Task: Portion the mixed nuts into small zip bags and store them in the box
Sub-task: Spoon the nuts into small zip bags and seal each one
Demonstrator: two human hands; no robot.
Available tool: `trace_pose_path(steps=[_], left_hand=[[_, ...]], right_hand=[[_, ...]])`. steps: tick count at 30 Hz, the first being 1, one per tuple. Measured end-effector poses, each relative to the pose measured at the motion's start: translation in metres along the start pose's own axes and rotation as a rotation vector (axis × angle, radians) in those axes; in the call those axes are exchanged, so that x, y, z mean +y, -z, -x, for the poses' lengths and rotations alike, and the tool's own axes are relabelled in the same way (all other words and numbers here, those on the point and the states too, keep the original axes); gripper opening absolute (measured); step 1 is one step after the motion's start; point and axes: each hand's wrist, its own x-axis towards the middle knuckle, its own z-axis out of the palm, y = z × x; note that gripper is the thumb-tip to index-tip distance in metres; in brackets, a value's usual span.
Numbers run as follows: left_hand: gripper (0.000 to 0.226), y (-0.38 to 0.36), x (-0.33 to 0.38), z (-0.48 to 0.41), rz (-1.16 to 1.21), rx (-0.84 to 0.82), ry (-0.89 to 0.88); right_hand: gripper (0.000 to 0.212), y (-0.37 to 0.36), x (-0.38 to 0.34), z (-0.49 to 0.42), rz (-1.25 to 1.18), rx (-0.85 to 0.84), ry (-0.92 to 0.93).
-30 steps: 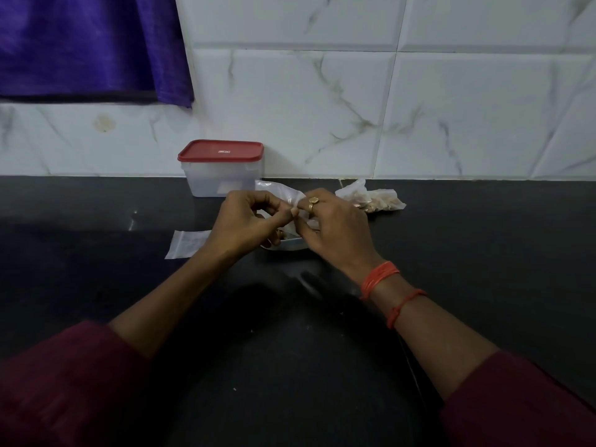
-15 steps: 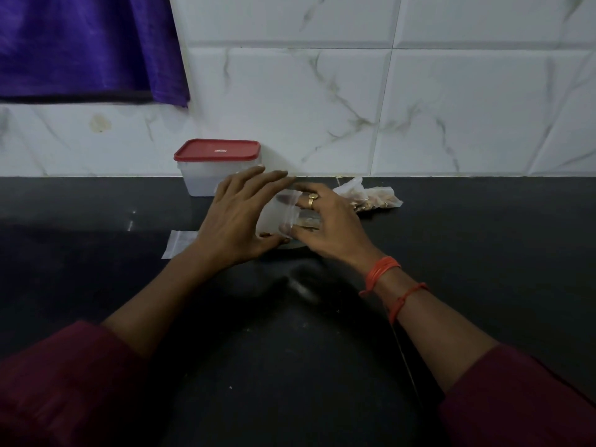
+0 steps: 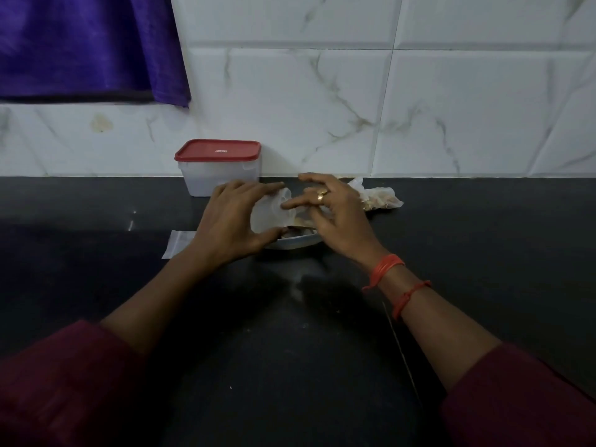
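Hanging up-left of the box: purple cloth. Front-left of the box, flat on the table: spare zip bag. Box lid red, its sticker too small to read. Just before the box: left hand, fingers above and thumb below clasping the small zip bag over a dish of nuts; then right hand, ringed, fingers loosely spread, forefinger at the bag's mouth. Right of the box: nut pouch.

My view: black counter; white wall tiles with grey marble veining; frosted white box under a red lid; purple cloth; maroon sleeves; orange-red wrist threads; gold ring; clear zip bag.
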Motion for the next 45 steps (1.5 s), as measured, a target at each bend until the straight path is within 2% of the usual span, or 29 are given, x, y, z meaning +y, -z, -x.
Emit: trace_pose_path(steps=[2, 5, 7, 9, 13, 16, 19, 22, 28, 30, 33, 40, 45], left_hand=[[0.078, 0.003, -0.003, 0.0, 0.041, 0.023, 0.071], [0.085, 0.004, -0.008, 0.0, 0.117, 0.039, 0.162], [0.087, 0.001, -0.012, 0.001, 0.141, 0.027, 0.198], [0.087, -0.002, -0.016, 0.002, 0.18, 0.02, 0.224], [0.084, -0.004, -0.023, 0.002, 0.276, 0.04, 0.277], [0.076, -0.005, -0.027, 0.002, 0.299, 0.046, 0.311], [0.074, -0.006, -0.028, 0.0, 0.331, 0.016, 0.341], [0.076, -0.006, -0.027, 0.0, 0.344, -0.008, 0.352], [0.08, -0.002, -0.022, 0.001, 0.381, -0.062, 0.351], [0.08, -0.002, -0.024, 0.001, 0.394, -0.082, 0.361], [0.084, -0.003, -0.025, 0.0, 0.42, -0.114, 0.379], [0.081, -0.004, -0.023, -0.002, 0.468, -0.127, 0.415], [0.068, -0.004, -0.024, -0.002, 0.498, -0.12, 0.432]], right_hand=[[0.032, 0.008, 0.001, -0.002, 0.047, 0.104, -0.041], [0.02, 0.021, 0.003, 0.002, 0.393, 0.162, -0.147], [0.021, 0.026, 0.005, 0.005, 0.587, 0.098, -0.21], [0.026, 0.028, 0.01, 0.006, 0.664, -0.032, -0.255], [0.037, 0.028, 0.017, 0.007, 0.588, -0.176, -0.348], [0.029, 0.027, 0.015, 0.005, 0.516, -0.27, -0.424], [0.012, 0.025, 0.014, 0.002, 0.355, -0.221, -0.445], [0.016, 0.018, 0.013, 0.003, 0.24, -0.121, -0.379], [0.024, 0.011, 0.018, 0.005, 0.287, -0.264, -0.21], [0.023, 0.013, 0.018, 0.004, 0.273, -0.245, -0.184], [0.02, 0.013, 0.017, 0.003, 0.214, -0.199, -0.193], [0.018, 0.008, 0.013, 0.007, 0.115, -0.21, -0.28], [0.016, 0.001, 0.012, 0.008, 0.092, -0.198, -0.313]])
